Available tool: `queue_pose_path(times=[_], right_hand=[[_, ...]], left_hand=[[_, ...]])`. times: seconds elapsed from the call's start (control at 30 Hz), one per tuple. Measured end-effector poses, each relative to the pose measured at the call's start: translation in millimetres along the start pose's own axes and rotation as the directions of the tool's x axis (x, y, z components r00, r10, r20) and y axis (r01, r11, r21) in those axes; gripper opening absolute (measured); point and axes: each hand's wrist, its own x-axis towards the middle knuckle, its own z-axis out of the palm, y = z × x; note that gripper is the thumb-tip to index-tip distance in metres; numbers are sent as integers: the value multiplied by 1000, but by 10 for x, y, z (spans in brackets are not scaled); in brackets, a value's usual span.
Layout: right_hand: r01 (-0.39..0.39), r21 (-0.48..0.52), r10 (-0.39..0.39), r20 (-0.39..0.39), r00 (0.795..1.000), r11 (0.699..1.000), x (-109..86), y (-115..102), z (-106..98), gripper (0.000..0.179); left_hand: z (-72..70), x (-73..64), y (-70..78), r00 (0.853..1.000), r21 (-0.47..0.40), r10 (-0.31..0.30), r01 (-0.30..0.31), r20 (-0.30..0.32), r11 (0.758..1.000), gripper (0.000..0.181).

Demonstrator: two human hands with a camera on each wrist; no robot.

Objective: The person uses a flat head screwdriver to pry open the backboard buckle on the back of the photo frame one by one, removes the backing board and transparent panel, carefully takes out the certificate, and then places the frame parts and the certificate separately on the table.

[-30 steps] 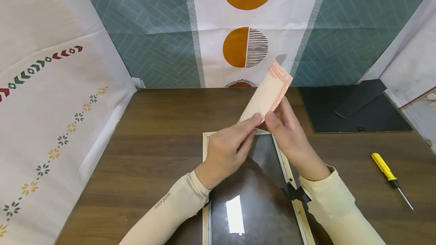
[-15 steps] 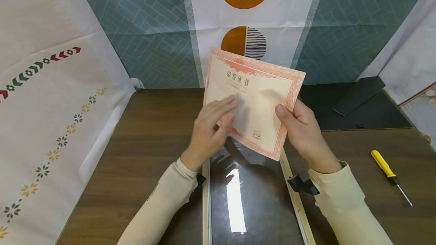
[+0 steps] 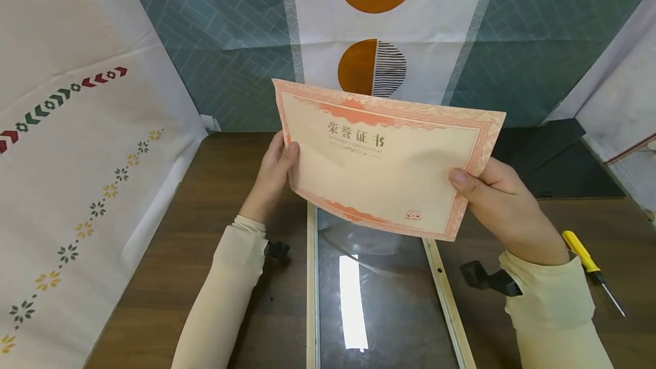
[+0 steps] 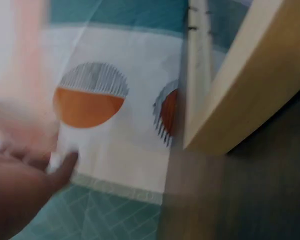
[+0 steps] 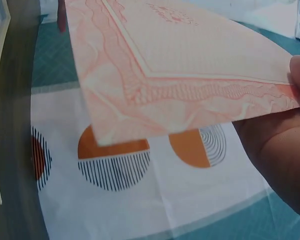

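A certificate sheet (image 3: 374, 169) with a reddish ornate border and Chinese characters is held up, slightly bowed, between both hands. My left hand (image 3: 269, 178) grips its left edge, thumb on the printed face and fingers behind it. On the opposite edge, my right hand (image 3: 504, 206) pinches the sheet with the thumb on top. The right wrist view shows a printed corner of the certificate (image 5: 140, 90) close up beside the right hand (image 5: 280, 135). Below the sheet lies a light wooden picture frame (image 3: 446, 300) with a shiny clear pane (image 3: 389, 300); the sheet hides its far end.
A black backing board (image 3: 579, 181) with a stand flap (image 3: 553, 135) lies at the back right. Nearer on the right is a yellow-handled screwdriver (image 3: 581, 252). Patterned cloths hang behind the wooden table (image 3: 225, 169) and along its left side.
The certificate was curled up between both hands, then opened out flat. My left hand let go, moved left and took the left edge; my right hand moved right.
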Motion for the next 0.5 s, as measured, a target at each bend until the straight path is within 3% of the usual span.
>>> queue_pose_path(times=[0.1, 0.2, 0.37, 0.5], right_hand=[[11, 52, -8, -52, 999, 999, 8, 33, -97, 45], [9, 77, -2, -92, 996, 997, 20, 90, -202, 45], [-27, 123, 43, -132, 990, 992, 67, 285, -359, 44], [-157, 120, 178, -195, 964, 980, 120, 525, -448, 44]], left_hand=[[-89, -12, 34, 1000, -72, 26, -26, -11, 997, 36], [-144, -28, 61, 1000, -73, 15, -15, 8, 997, 13], [-160, -33, 53, 1000, 1, 2, -2, 8, 1000, 7], [-144, -10, 0, 996, 54, 15, -10, -86, 998, 15]])
